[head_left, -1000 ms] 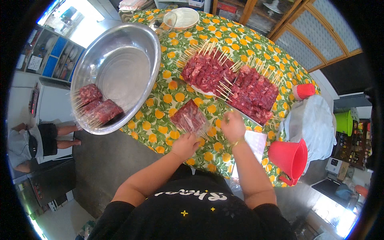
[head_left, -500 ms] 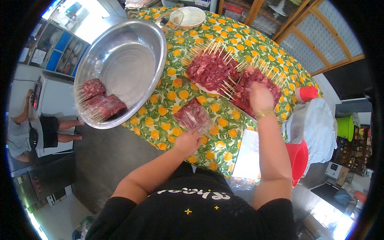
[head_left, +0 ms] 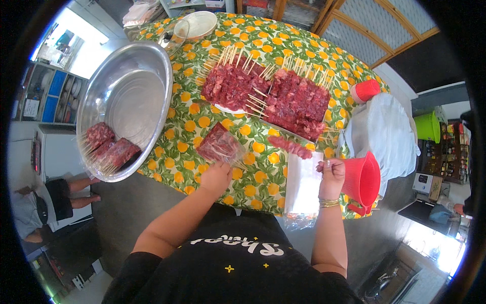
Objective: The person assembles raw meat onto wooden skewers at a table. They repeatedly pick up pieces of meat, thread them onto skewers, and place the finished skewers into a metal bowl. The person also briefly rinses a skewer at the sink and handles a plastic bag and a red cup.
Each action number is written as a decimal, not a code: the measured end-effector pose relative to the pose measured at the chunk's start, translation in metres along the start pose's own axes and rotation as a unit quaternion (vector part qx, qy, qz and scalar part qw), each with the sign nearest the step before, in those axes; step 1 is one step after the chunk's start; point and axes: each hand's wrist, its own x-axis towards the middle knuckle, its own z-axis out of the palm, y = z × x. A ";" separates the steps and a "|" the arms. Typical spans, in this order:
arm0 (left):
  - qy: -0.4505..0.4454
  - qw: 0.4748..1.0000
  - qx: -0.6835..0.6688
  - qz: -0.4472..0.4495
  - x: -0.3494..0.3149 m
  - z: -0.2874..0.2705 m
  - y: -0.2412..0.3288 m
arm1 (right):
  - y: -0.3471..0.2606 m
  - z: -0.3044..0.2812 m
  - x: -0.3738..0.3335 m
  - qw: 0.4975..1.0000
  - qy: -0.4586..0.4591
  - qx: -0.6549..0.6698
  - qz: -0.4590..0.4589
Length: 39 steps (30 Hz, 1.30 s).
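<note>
My left hand (head_left: 216,178) is closed on the near end of a clear plastic bag (head_left: 223,147) of raw meat skewers lying on the table. Stick ends show through the plastic beside my fingers. In my right hand (head_left: 332,178), fingers pinched, is a single meat skewer (head_left: 289,146), its red meat pointing left above the tablecloth. Beyond it, rows of raw meat skewers (head_left: 296,104) rest on a tray, their sticks fanning outward. To their left, a second pile of skewers (head_left: 230,83) is heaped on a white plate (head_left: 230,110).
A large metal basin (head_left: 163,101) at the left holds several bagged skewer bundles (head_left: 116,153). White plastic bags (head_left: 300,195) lie near the front edge. A red pitcher (head_left: 363,177) and stacked red cups (head_left: 365,90) stand at the right. Another person (head_left: 53,200) is at the far left.
My right hand has left the tray's skewers and come toward me, now with one skewer in it. My left hand still holds the bag. The whole view has shifted.
</note>
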 end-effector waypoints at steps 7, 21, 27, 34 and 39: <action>-0.026 0.999 0.010 -0.037 0.001 -0.008 0.004 | 0.034 -0.002 -0.043 0.993 0.007 0.038 0.115; 0.031 0.999 -0.013 -0.011 -0.004 -0.004 0.001 | 0.113 0.059 -0.084 0.967 -0.063 0.002 0.247; 0.006 1.000 0.003 0.007 -0.008 0.005 -0.001 | 0.133 0.131 -0.080 0.928 -0.232 -0.214 0.197; -0.050 0.998 -0.030 0.005 -0.007 0.013 -0.008 | 0.116 0.161 -0.076 0.771 -0.386 -0.505 -0.039; -0.044 0.999 -0.008 0.000 -0.011 0.013 -0.010 | 0.064 0.167 -0.016 0.726 -0.338 -0.598 -0.028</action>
